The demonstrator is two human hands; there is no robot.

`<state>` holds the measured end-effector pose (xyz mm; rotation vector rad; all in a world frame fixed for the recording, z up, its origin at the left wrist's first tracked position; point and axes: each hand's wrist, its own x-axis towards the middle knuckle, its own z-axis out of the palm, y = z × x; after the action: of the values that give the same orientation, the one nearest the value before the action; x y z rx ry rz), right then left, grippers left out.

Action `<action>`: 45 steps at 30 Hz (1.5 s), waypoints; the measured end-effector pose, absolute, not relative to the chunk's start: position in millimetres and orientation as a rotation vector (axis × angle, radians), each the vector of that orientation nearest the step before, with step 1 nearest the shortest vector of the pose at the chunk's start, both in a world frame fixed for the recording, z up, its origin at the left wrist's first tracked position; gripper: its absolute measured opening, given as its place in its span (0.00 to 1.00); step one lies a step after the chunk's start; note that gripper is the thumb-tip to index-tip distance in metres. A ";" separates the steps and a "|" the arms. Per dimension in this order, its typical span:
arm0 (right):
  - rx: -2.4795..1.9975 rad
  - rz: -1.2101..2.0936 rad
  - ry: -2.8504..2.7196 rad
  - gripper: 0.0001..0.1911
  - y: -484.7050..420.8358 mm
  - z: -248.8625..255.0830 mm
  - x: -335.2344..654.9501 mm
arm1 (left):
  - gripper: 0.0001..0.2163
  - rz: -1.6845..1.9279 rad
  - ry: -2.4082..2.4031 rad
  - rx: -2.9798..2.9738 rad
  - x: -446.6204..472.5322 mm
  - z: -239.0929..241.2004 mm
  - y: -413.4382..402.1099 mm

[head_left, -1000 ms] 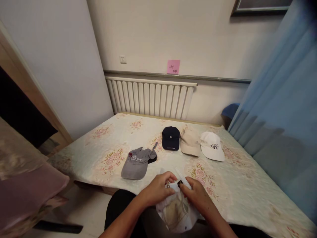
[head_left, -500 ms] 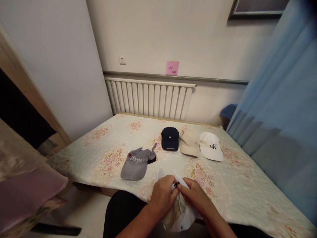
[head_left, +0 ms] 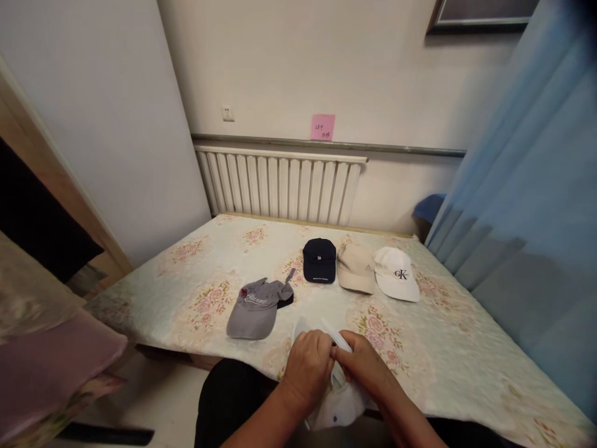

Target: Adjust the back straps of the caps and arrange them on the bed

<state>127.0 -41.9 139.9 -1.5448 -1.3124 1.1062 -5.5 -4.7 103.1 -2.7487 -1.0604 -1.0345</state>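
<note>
A white cap (head_left: 338, 404) lies upside down at the near edge of the bed, and both my hands are closed on its back strap (head_left: 334, 335). My left hand (head_left: 308, 367) pinches the strap from the left. My right hand (head_left: 366, 367) pinches it from the right, the fingertips of both hands meeting. A grey cap (head_left: 259, 305) lies on the bed just left of my hands. Farther back a navy cap (head_left: 319, 260), a beige cap (head_left: 356, 267) and a white cap with black letters (head_left: 396, 272) sit in a row.
The bed has a floral cover (head_left: 443, 348). A white radiator (head_left: 280, 185) runs along the far wall under a pink sticky note (head_left: 323, 126). A blue curtain (head_left: 527, 205) hangs on the right. A pink cushion (head_left: 51, 367) sits at the left.
My hands have drawn closer together on the white cap's strap and now cover the buckle. The cap's inner lining, showing before, is mostly hidden under my hands.
</note>
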 end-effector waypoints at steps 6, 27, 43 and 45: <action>-1.547 1.099 -1.338 0.04 -39.3 145.8 126.5 | 0.05 -1.041 -1.040 -2.746 -8.5 100.0 -1.1; -1.055 1.018 -1.103 0.16 1.4 210.7 187.4 | 0.07 -2.152 -1.517 -3.320 -26.8 174.7 64.8; -1.152 1.321 -1.197 0.15 -26.4 166.7 178.3 | 0.07 -1.925 -1.397 -3.946 -25.2 137.0 45.2; -1.140 1.365 -1.174 0.15 -31.9 163.8 172.8 | 0.08 -2.047 -1.367 -3.956 -27.0 133.8 42.1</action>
<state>172.8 -31.9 163.8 -1.1397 -1.1740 1.3653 -27.0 42.1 133.8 -3.9557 -1.3665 -2.0472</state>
